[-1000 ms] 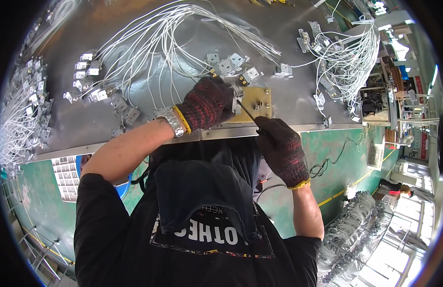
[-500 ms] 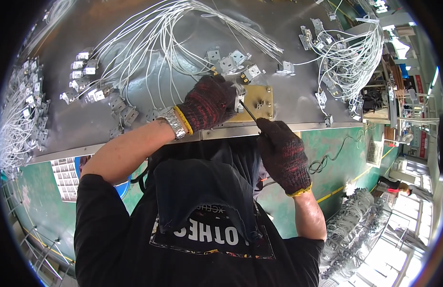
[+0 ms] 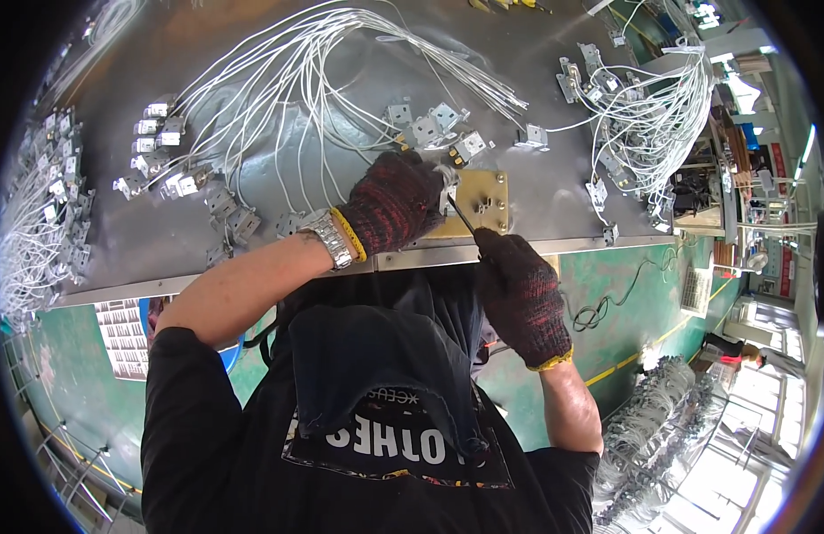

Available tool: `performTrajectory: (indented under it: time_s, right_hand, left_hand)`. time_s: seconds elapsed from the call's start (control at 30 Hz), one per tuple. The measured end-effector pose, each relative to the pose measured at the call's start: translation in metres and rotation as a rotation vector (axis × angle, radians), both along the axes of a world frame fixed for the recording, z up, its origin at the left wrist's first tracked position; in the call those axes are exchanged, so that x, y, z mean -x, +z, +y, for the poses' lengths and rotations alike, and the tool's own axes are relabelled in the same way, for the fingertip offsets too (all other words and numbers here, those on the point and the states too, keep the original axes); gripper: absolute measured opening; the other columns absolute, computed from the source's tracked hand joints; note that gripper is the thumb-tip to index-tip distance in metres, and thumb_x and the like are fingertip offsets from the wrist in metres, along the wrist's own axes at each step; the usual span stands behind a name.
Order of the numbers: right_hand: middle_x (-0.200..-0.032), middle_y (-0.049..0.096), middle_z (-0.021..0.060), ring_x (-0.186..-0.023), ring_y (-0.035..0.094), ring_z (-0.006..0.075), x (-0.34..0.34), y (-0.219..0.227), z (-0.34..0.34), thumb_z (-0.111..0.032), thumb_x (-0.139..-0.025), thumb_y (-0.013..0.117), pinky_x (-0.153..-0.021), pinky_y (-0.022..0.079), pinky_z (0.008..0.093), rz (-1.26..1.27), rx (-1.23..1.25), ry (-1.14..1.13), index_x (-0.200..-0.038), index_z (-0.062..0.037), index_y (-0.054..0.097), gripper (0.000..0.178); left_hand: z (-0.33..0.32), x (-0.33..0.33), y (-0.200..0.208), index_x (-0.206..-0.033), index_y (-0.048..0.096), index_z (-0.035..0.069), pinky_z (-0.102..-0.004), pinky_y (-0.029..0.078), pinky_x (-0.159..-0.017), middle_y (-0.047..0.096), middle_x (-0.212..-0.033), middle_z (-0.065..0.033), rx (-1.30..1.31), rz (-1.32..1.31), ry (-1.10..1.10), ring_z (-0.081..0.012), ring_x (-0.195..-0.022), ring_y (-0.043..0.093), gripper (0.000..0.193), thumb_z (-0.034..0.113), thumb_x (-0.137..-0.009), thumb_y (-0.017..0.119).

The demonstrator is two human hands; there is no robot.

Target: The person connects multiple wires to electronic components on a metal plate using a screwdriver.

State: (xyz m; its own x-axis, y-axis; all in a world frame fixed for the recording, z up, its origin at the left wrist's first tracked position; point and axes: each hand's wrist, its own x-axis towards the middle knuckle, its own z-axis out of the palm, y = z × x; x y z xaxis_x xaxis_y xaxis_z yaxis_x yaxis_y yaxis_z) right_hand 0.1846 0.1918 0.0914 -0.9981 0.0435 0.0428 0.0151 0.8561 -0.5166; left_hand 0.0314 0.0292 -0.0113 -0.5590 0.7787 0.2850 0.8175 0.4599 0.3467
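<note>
The left grip pinches a silver part; to its right, the right grip squeezes a dark tool.

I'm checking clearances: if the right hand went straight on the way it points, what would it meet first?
Likely the small silvery metal part at the left hand, met by the thin dark tool in the right hand; tip contact is unclear.

This is a factory workshop: a metal surface carries bundles of white wires and small metal brackets. Beyond it, a yellow line crosses a green floor, and wired parts are massed near bright windows.
</note>
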Motion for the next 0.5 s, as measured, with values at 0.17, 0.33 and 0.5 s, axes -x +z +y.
performTrajectory:
  time_s: [0.17,0.33,0.5]
  right_hand:
    - [-0.106,0.071,0.0220,-0.099,0.070,0.0387,0.001,-0.006,0.002,0.000,-0.090,0.062,-0.087,0.057,0.0417,0.068,0.025,0.027,-0.120,-0.0012,0.069,0.031]
    - [-0.105,0.072,0.0118,-0.095,0.070,0.0201,-0.004,-0.017,0.018,0.001,-0.092,0.065,-0.085,0.056,0.0329,-0.014,0.231,0.002,-0.125,-0.0011,0.068,0.033]
    - [-0.109,0.070,0.0080,-0.098,0.065,0.0115,-0.003,-0.012,0.020,0.003,-0.091,0.067,-0.086,0.055,0.0292,-0.029,0.492,-0.126,-0.128,-0.0003,0.066,0.038]
  left_hand:
    - [0.001,0.002,0.008,-0.127,0.062,0.010,-0.0486,0.051,-0.089,0.070,-0.112,-0.0150,0.091,-0.143,-0.019,-0.0355,-0.107,0.066,0.058,0.037,-0.080,0.080]
    - [0.000,0.002,0.008,-0.126,0.064,0.008,-0.0490,0.052,-0.089,0.071,-0.111,-0.0167,0.076,-0.090,-0.033,-0.0367,-0.105,0.067,0.059,0.039,-0.079,0.080]
    - [-0.010,-0.001,0.006,-0.127,0.064,0.005,-0.0484,0.051,-0.091,0.071,-0.112,-0.0179,-0.045,0.001,-0.030,-0.0372,-0.104,0.067,0.065,0.045,-0.078,0.080]
